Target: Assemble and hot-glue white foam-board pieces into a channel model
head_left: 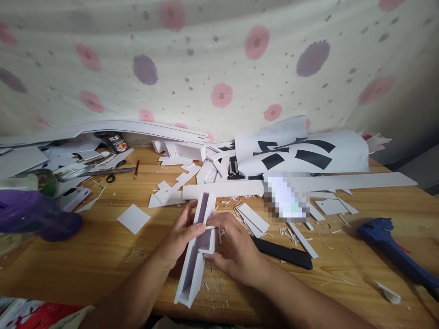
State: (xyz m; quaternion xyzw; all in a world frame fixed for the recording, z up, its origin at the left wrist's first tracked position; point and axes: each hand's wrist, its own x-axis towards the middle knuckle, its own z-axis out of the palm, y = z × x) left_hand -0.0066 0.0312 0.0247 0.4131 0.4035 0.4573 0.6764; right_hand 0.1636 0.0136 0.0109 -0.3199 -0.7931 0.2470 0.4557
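Note:
A long white foam-board channel, open along its top, tilts up from the table's front edge between my hands. My left hand grips its left side, with the thumb laid over the rim. On the other side, my right hand pinches a small white box-shaped side piece between thumb and fingers. That piece sits against the channel's right wall; whether it is glued there I cannot tell. Just beyond my right hand lies a black-handled tool, partly hidden by the hand.
A blue glue gun lies at the right. Scissors, a pencil and a purple container are at the left. White board offcuts, a blurred-out phone and a printed sheet spread across the back.

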